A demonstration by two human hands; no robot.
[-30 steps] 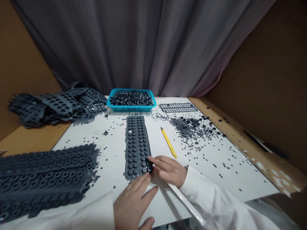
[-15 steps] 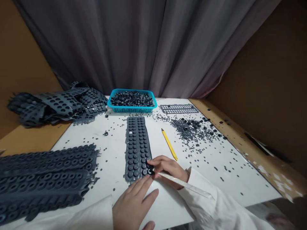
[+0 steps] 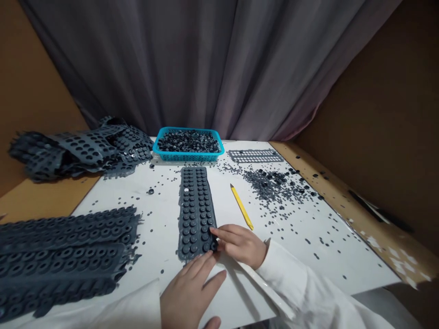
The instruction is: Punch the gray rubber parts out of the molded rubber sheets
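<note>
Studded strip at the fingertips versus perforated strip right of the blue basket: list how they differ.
The studded strip bears raised knobs; the perforated strip has holes. The studded strip points away from the viewer; the perforated strip lies crosswise. Both are grey, with lengthwise rows.

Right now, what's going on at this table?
A person is working with both hands on a dark studded sheet lying on the white table. The left hand has its fingertips at the sheet's near end; the right hand, at the near right corner, holds a white strip. A yellow pen-like tool lies to the right, and a blue basket stands behind.
</note>
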